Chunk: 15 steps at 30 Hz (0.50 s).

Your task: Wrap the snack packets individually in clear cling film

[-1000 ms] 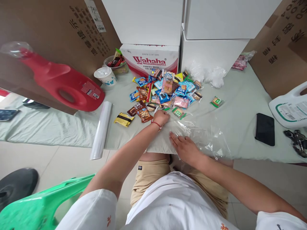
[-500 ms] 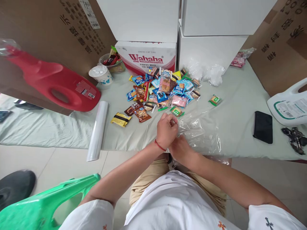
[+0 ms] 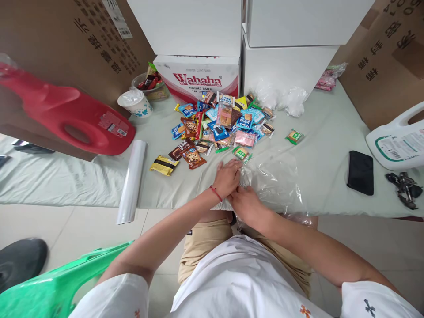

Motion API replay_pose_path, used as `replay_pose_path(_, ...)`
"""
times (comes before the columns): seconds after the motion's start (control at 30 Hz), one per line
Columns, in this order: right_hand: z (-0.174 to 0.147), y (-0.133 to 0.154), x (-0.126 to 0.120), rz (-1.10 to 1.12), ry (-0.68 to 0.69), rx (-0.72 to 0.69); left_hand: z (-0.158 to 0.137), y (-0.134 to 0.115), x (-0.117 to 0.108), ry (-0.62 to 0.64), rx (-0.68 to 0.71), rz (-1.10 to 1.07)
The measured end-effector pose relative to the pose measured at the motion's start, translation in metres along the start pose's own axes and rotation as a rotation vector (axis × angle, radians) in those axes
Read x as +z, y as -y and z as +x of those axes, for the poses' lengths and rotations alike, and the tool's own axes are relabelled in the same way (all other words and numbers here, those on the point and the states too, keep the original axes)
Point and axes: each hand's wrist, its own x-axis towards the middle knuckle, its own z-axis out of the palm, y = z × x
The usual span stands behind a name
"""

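A thin clear plastic bag (image 3: 273, 181) lies crumpled and shiny at the table's front edge, part of it hanging over. My left hand (image 3: 227, 178), with a red string on the wrist, is at the bag's left edge, fingers bent over it. Touching it from below is my right hand (image 3: 245, 204), its fingers curled in at the same edge; the fingertips are partly hidden. Just beyond my left fingers lies a green-wrapped cracker packet (image 3: 242, 153). A heap of small wrapped snacks (image 3: 220, 131) sits behind it, with a yellow packet (image 3: 164, 165) at its left.
A plastic film roll (image 3: 131, 182) juts over the front edge, near a red jug (image 3: 76, 119) and a paper cup (image 3: 135, 104). A Wahaha carton (image 3: 198, 77) stands behind. To the right are another green packet (image 3: 294, 136), a black phone (image 3: 361, 172), sunglasses (image 3: 404, 187) and a white jug (image 3: 395, 143).
My left hand has lowered and flattened over the bag's edge, its fingers less tightly closed. My right hand has shifted slightly left and up beside it. The view has moved slightly.
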Motion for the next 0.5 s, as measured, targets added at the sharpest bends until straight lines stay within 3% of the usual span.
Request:
replay_pose_path(0.17,-0.003,0.001,0.0,-0.038,-0.006,0.002,0.002,0.008,-0.003,-0.109,-0.093,0.194)
replay_pose_path(0.3,-0.002,0.002,0.005,-0.05,-0.008,0.005,-0.001,0.008,-0.009,-0.259,-0.017,0.219)
replay_pose_path(0.43,0.001,0.004,0.011,-0.055,-0.006,0.022,0.003,0.0,-0.009,-0.086,0.166,0.222)
replay_pose_path(0.5,0.002,0.005,0.012,-0.064,0.002,0.032,0.008,-0.005,-0.005,-0.023,0.166,0.224)
